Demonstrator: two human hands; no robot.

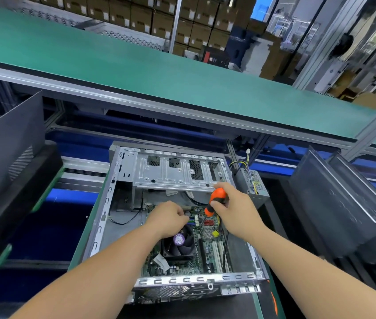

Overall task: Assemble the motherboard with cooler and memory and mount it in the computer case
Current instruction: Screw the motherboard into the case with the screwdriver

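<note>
An open grey computer case (104, 217) lies in front of me with the green motherboard (207, 256) inside it. A black cooler fan (179, 246) with a purple centre label sits on the board. My right hand (235, 210) grips an orange and black screwdriver (215, 201), its tip pointing down at the board's far edge. My left hand (168, 218) hovers over the board just beyond the fan, fingers curled toward the blue memory slots (191, 221); what they pinch is hidden. A silver drive cage (173, 173) spans the case's far end.
A power supply (254, 185) with yellow and black wires leans at the case's right. Dark case panels stand to the left (9, 157) and right (334, 203). A green conveyor belt (159, 72) runs behind. Stacked cartons fill the background.
</note>
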